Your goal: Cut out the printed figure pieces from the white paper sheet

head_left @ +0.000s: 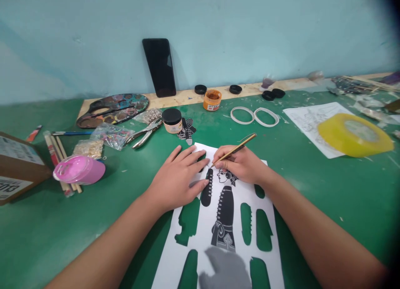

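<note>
A white paper sheet [204,222] with printed black figure parts and several cut-out holes lies on the green table. My left hand [176,178] rests flat on its upper left, fingers spread, the thumb and fingertips beside a black strip-shaped part [206,193]. My right hand [242,164] is closed in a pen grip around a slim gold pen-shaped tool [233,151]. Its dark tip points down at the top of that strip; the tip's kind is too small to tell. Beside the right hand a printed face [222,175] is partly covered. A black dress-like shape [225,205] shows lower down.
Farther back are a phone [160,68] against the wall, a paint palette [114,108], pliers [145,133], a black-lidded jar [171,120] and an open orange jar [212,100]. A pink cup [79,170] stands left; a yellow tape roll [354,135] lies right.
</note>
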`<state>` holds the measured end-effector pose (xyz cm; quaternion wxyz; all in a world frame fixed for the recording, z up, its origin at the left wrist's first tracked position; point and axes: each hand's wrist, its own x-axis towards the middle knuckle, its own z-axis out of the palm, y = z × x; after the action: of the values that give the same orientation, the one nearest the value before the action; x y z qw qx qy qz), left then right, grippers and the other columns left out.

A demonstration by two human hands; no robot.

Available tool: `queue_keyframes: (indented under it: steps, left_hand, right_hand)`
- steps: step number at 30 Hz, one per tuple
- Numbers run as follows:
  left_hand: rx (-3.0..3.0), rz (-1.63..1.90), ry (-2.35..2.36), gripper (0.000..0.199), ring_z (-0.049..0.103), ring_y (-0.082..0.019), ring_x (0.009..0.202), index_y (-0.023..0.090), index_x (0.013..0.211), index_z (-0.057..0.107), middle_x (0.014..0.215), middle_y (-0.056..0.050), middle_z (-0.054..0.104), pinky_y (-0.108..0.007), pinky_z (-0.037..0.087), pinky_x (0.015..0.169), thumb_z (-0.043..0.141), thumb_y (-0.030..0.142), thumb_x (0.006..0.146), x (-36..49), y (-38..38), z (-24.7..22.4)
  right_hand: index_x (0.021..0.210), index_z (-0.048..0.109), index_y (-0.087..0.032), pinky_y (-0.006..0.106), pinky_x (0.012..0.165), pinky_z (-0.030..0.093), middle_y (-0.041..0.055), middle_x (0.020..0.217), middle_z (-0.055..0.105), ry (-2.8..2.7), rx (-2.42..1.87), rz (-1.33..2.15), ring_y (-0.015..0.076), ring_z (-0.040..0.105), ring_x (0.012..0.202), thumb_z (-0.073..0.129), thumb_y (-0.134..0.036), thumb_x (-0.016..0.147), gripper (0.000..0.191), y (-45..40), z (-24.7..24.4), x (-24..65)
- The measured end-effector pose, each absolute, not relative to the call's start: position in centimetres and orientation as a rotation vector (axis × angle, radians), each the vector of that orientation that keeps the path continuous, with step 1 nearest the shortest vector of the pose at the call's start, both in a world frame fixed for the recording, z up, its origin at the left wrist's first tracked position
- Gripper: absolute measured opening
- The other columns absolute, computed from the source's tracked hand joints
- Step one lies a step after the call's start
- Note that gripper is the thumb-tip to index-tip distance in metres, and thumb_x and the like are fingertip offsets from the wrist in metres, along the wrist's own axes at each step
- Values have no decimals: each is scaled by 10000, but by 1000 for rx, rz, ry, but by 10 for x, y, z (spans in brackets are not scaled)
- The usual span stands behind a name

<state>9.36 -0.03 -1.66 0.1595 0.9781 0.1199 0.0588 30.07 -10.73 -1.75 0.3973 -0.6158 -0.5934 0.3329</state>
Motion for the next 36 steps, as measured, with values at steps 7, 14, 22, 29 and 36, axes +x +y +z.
queue_keyframes:
  steps: [7, 14, 22, 29, 36]
  left_hand:
    - [2714, 309, 330, 350, 415, -267, 1372, 277, 1217, 629, 1410, -40, 533, -548, 225, 1193, 598, 431, 904, 91, 1, -18]
    - [2719, 309, 239, 235, 401, -285, 1375, 376, 1130, 705, 1358, 3, 559, -581, 211, 1180, 604, 373, 918, 89, 3, -18]
    - [2730, 296, 249, 242, 407, -278, 1374, 392, 1137, 710, 1357, 2, 567, -586, 227, 1174, 601, 393, 920, 90, 3, -19]
    - [2743, 282, 255, 242, 404, -284, 1376, 368, 1131, 716, 1362, -1, 568, -594, 231, 1175, 608, 383, 916, 90, 2, -17]
    - [2748, 281, 249, 264, 401, -288, 1379, 350, 1158, 704, 1369, -10, 563, -596, 233, 1176, 601, 396, 919, 89, 3, -19]
  right_hand:
    - [842, 664, -175, 268, 559, 462, 11, 714, 633, -1381, -1579, 930, 126, 561, 592, 649, -265, 846, 90, -108, -16, 299]
    - [842, 680, -174, 265, 585, 457, 16, 764, 660, -1482, -1568, 839, 119, 554, 615, 655, -256, 850, 86, -108, -16, 299]
    - [846, 689, -177, 273, 638, 467, 24, 800, 677, -1561, -1547, 795, 135, 589, 682, 648, -227, 856, 66, -107, -13, 300]
    - [858, 687, -181, 286, 682, 478, 30, 830, 686, -1600, -1548, 806, 150, 611, 730, 637, -220, 866, 64, -107, -14, 302]
    - [847, 683, -186, 284, 672, 480, 31, 848, 684, -1614, -1543, 823, 145, 602, 721, 623, -197, 865, 63, -106, -14, 303]
